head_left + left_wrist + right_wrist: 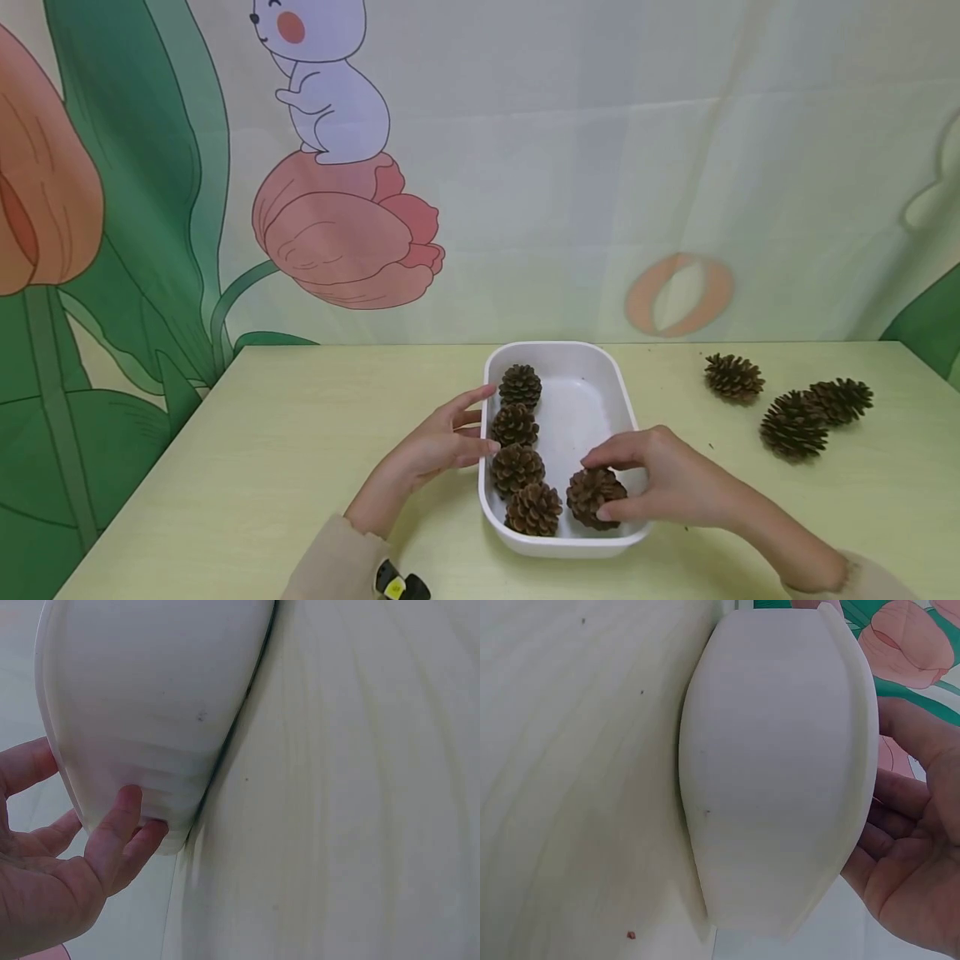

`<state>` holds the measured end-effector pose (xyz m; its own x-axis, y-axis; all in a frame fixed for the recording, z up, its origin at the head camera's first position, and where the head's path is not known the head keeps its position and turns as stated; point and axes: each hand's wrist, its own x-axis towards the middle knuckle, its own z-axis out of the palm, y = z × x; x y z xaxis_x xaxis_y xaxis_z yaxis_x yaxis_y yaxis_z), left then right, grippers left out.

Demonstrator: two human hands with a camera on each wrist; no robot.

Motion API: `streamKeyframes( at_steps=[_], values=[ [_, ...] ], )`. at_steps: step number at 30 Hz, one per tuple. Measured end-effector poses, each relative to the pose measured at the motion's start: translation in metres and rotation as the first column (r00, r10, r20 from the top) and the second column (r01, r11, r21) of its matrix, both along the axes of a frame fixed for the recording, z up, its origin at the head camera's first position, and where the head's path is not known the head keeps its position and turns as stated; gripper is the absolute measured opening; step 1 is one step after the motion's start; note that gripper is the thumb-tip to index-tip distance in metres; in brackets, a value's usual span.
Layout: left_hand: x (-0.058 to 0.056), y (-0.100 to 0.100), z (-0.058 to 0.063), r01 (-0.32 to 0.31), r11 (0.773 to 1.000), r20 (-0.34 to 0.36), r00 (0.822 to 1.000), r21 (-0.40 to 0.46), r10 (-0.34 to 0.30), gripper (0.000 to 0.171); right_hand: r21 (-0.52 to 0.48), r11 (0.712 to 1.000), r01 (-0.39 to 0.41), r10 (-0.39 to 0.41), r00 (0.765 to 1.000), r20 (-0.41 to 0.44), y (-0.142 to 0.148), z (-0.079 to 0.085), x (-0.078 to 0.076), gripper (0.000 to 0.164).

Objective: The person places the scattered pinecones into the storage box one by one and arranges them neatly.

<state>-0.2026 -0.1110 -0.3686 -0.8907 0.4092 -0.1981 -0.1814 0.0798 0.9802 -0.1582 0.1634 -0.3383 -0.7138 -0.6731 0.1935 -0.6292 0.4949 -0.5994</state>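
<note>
A white plastic tray with rounded corners stands on the table. Down its left side runs a row of several brown pine cones. My left hand holds the tray's left rim; in the left wrist view its fingers lie against the outer wall. Over the near right corner, my right hand grips another pine cone between thumb and fingers, inside the tray. From the right wrist, the tray wall hides that cone, and only part of the right hand shows.
To the right of the tray, three loose pine cones lie on the pale yellow table. Two of them touch. Behind the table's far edge hangs a printed curtain with flowers and a white animal.
</note>
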Motion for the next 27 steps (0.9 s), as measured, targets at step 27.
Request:
streamKeyframes(
  at_steps=[27],
  values=[
    [-0.0002,0.0001,-0.0001,0.002,1.000,-0.003,1.000,-0.001,-0.002,0.072,0.155,0.981,-0.113,0.115,0.993,-0.002,-0.0062,-0.0021,-0.0017,0.035]
  ],
)
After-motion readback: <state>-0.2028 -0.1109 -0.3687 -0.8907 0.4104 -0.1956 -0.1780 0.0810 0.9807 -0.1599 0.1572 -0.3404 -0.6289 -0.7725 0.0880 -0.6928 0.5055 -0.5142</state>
